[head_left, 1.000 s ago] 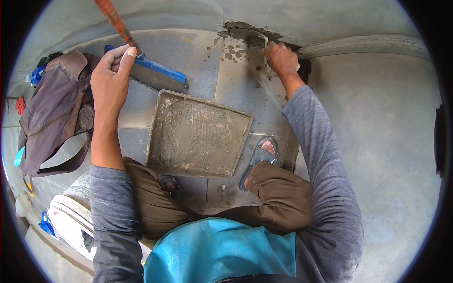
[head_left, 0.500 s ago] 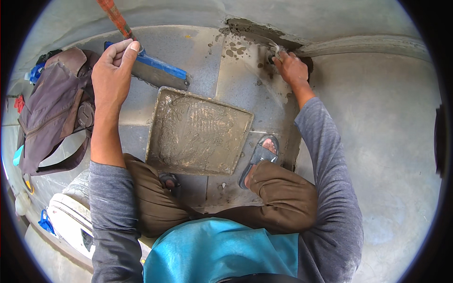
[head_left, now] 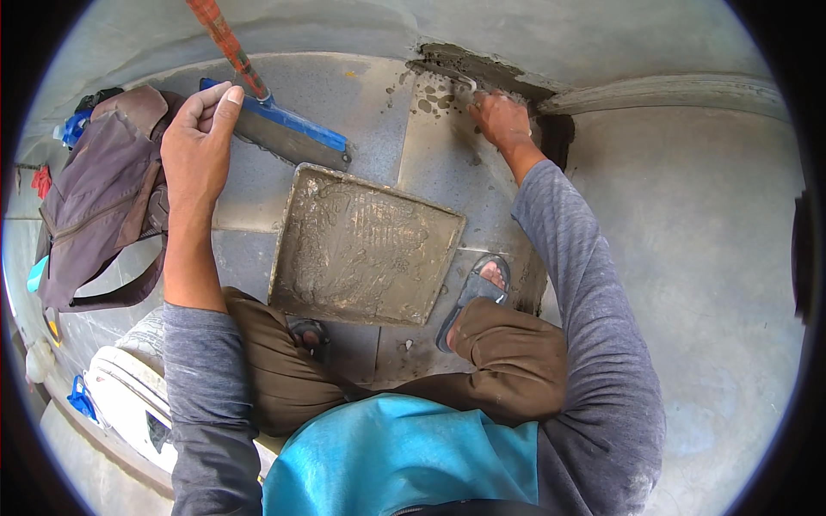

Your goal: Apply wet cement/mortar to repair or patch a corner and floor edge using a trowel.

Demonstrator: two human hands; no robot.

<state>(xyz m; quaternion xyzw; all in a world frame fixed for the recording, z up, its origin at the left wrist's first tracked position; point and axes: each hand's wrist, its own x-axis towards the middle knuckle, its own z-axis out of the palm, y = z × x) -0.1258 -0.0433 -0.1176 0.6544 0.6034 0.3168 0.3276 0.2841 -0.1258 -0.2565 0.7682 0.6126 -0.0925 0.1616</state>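
Note:
My left hand (head_left: 200,146) is raised beside the red handle (head_left: 225,39) of a blue-edged tool (head_left: 297,127), its fingers curled and thumb closed against them, with nothing visible in them. My right hand (head_left: 503,120) grips a trowel with a pale curved neck (head_left: 467,82) at the joint of wall and floor, where dark wet mortar (head_left: 477,60) runs along the corner and spatters the tile; the blade is mostly hidden. A shallow tray (head_left: 288,224) coated with grey mortar lies between my hands and feet.
A purple-grey backpack (head_left: 99,198) lies at left, with a red item (head_left: 40,181) beyond it and a white container (head_left: 129,396) behind my left arm. Grey walls (head_left: 602,43) rise ahead; a plain grey surface (head_left: 680,275) extends at right. My sandaled foot (head_left: 473,292) is beside the tray.
My right hand moved rightward along the corner, then back left to near its earlier place. My left hand shifted slightly left relative to the red handle, fingers still curled.

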